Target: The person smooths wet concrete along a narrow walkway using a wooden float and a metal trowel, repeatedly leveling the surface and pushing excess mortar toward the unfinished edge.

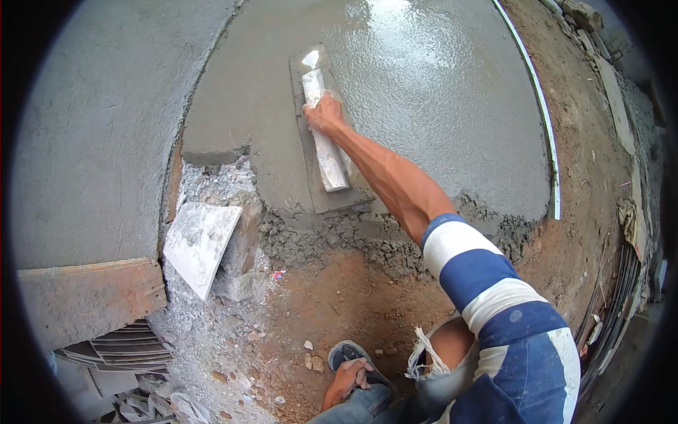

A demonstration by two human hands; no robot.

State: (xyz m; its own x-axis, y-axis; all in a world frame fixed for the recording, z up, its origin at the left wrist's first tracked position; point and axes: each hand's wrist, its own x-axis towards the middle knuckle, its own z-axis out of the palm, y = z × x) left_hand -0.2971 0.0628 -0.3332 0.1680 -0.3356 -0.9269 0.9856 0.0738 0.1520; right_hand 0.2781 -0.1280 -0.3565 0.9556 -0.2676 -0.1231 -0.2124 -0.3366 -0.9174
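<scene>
My right hand (325, 114) is wrapped round the pale, worn handle of a hand float (329, 164). The float's long rectangular blade, smeared with grey cement, lies flat on the wet concrete (438, 134). To the right of the blade the surface is shiny and wet; on its left it looks smoother and duller. Down by my shoe (346, 351), my left hand (349, 376) rests near my bent leg with its fingers loosely curled and nothing visible in them. Rough, crumbly concrete (314, 239) edges the slab on the near side.
A white tile piece (203, 244) leans on a broken block at the left. Beyond it lies another concrete slab (99, 141) with a wooden board (92, 293) at its near edge. A thin white strip (542, 106) bounds the right side. Stacked tiles (131, 346) sit lower left.
</scene>
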